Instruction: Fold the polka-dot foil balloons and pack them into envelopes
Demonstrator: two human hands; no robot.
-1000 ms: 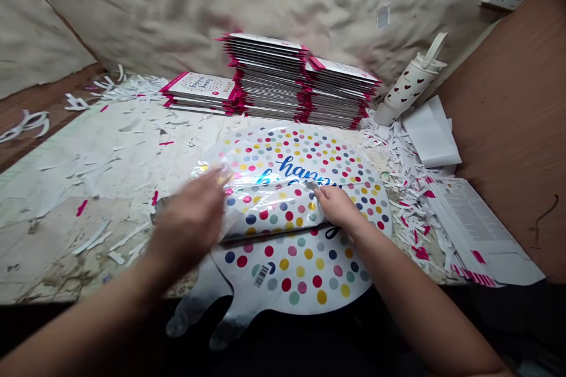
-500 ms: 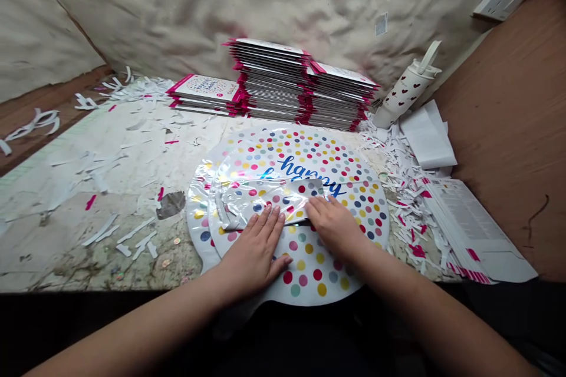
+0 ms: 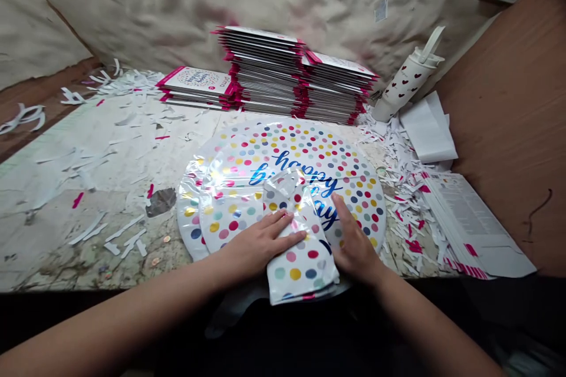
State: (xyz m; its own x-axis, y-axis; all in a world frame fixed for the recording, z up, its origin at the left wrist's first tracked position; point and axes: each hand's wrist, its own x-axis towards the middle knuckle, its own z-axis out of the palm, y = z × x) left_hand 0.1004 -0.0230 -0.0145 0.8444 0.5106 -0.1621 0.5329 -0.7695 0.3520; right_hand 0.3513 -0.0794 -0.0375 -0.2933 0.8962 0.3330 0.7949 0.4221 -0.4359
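A folded white foil balloon with coloured dots lies lengthwise at the table's near edge, on top of flat round balloons printed "happy birthday". My left hand rests flat on the folded balloon's left side, fingers stretched out. On its right side my right hand presses flat against the folded edge, fingers together and extended. Neither hand grips anything.
Stacks of pink-edged card packs stand at the back of the table. A white bottle with red hearts leans at the right, beside printed sheets and white paper. Paper shreds litter the worn tabletop.
The balloon, folded into a sideways strip earlier, has been turned and now lies lengthwise toward me. Both hands moved nearer and press on its two sides.
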